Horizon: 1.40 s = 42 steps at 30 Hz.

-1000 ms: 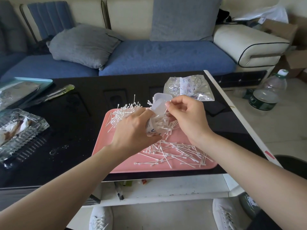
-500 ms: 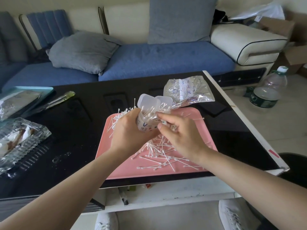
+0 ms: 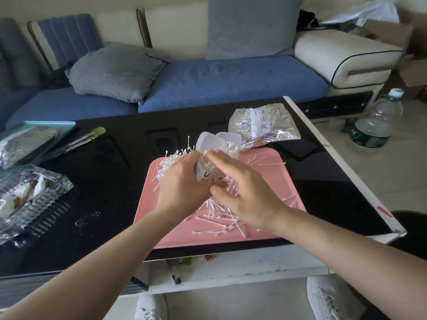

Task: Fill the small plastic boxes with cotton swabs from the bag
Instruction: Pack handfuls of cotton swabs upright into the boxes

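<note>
Near edge first: our forearms come in from the bottom of the frame over the black table (image 3: 104,204). The pink tray (image 3: 208,242) sits centre-frame near the table's front edge, with loose cotton swabs (image 3: 217,224) scattered across its lower half.

Left hand (image 3: 182,188), just left of centre, is curled round the small plastic box (image 3: 208,175) and holds it tilted above the tray. The hinged lid (image 3: 206,142) is flipped open toward the top of the frame. A swab bundle (image 3: 171,160) bristles out behind the knuckles.

Right hand (image 3: 250,195) lies against the box from the right, fingers almost straight across its side, thumb out to the left. We see no grip. Whether any swabs are trapped under the palm, we can't tell.

Bag (image 3: 263,125) lies flat and crumpled just past the tray's upper right corner. It looks mostly emptied. Beyond the table, a blue sofa (image 3: 231,79).

Our read of the step: mid-fill on this box, tamping or aligning swabs in the mouth.

Next move needs:
- the right hand to gather a parallel pinch of loose swabs off the tray
- the left hand to keep the mouth tipped toward the right hand
- the swabs fed in lengthwise, or they jam crosswise at the rim
</note>
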Each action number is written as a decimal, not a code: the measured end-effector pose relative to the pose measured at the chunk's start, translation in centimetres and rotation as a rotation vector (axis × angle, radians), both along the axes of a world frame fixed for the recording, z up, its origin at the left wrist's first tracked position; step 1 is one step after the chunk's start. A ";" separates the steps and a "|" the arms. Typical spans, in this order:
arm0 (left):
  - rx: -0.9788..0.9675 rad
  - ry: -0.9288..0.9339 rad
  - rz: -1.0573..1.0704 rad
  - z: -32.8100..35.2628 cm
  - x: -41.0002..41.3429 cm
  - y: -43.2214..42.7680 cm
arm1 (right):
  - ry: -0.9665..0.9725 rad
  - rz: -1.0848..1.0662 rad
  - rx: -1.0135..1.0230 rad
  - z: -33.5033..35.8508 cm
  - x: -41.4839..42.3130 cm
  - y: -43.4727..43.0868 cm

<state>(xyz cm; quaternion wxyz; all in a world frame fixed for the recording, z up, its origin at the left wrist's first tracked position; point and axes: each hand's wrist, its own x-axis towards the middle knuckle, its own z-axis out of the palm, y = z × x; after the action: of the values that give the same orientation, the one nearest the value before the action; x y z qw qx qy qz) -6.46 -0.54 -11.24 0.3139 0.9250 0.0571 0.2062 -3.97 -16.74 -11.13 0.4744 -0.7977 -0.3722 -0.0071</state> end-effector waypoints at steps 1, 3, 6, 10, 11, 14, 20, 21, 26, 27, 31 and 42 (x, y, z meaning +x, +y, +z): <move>0.004 -0.007 -0.008 0.0 0.0 0.0 | 0.008 -0.022 0.059 0.3 0.0 -0.1; 0.009 -0.008 -0.021 0.1 0.0 -0.3 | -0.022 -0.035 0.089 0.5 0.1 0.1; 0.022 -0.029 -0.076 0.3 -0.3 -0.7 | -0.152 0.010 -0.090 -0.4 0.1 0.5; 0.001 -0.039 -0.082 0.3 -0.2 -0.7 | -0.013 0.047 -0.019 0.2 -0.1 0.1; -0.010 -0.049 -0.067 0.4 -0.2 -0.7 | 0.027 0.031 0.051 0.7 0.1 -0.1; -0.035 -0.069 -0.051 0.8 -0.1 -0.4 | 0.028 -0.178 0.232 1.5 1.2 -1.0; -0.140 -0.028 -0.109 1.2 -0.4 0.1 | 0.347 -0.277 0.028 1.4 3.7 -2.4; -0.153 -0.026 -0.118 1.2 -0.5 0.1 | 0.412 -0.247 0.002 1.3 3.9 -2.4; -0.175 -0.029 -0.128 1.3 -0.5 0.2 | 0.720 -0.156 0.195 1.1 4.3 -2.0; -0.169 -0.035 -0.129 1.3 -0.5 0.2 | 0.789 -0.141 0.263 1.1 4.3 -2.1; -0.102 -0.061 -0.137 1.1 -0.4 0.3 | 0.802 -0.127 0.390 1.6 4.2 -2.1; 0.133 -0.102 -0.121 -0.3 0.3 0.8 | 0.068 -0.205 0.257 3.1 3.1 -2.3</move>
<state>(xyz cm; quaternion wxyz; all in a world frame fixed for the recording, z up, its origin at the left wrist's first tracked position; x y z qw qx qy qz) -6.15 0.22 -11.56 0.2662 0.9339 -0.0287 0.2370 -0.85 -19.03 -8.05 0.5814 -0.7641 -0.2688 -0.0760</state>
